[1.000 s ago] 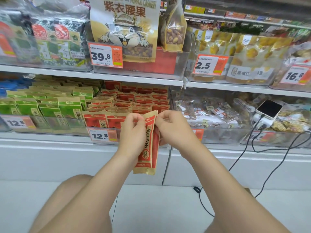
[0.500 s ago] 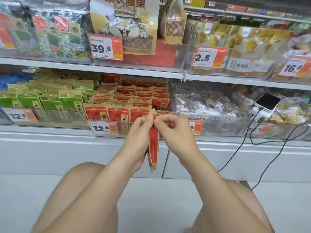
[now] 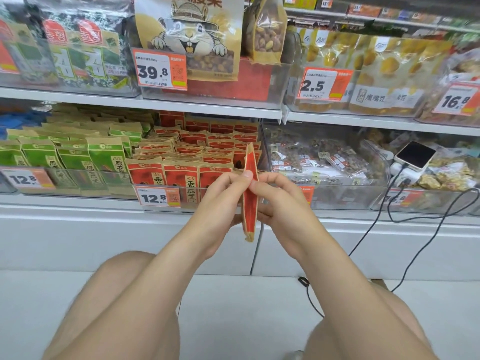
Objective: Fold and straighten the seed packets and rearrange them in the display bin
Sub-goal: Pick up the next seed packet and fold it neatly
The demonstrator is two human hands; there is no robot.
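A red and tan seed packet (image 3: 250, 203) hangs upright and edge-on to me, in front of the clear display bin (image 3: 193, 197). My left hand (image 3: 220, 201) pinches it from the left near its upper half. My right hand (image 3: 280, 201) pinches it from the right at the same height. The packet's top sticks up above my fingertips and its bottom hangs below my hands. The bin holds several rows of the same red packets (image 3: 181, 175) standing upright, with a gap at the front right behind my hands.
A bin of green packets (image 3: 75, 157) stands to the left, and a clear bin of mixed nut packs (image 3: 324, 162) to the right. A phone (image 3: 415, 155) with a black cable (image 3: 405, 229) lies on the far right bin. A shelf with price tags (image 3: 162, 70) runs above.
The packet has turned from face-on to edge-on and risen. Both hands have closed in together, and the view has shifted down a little.
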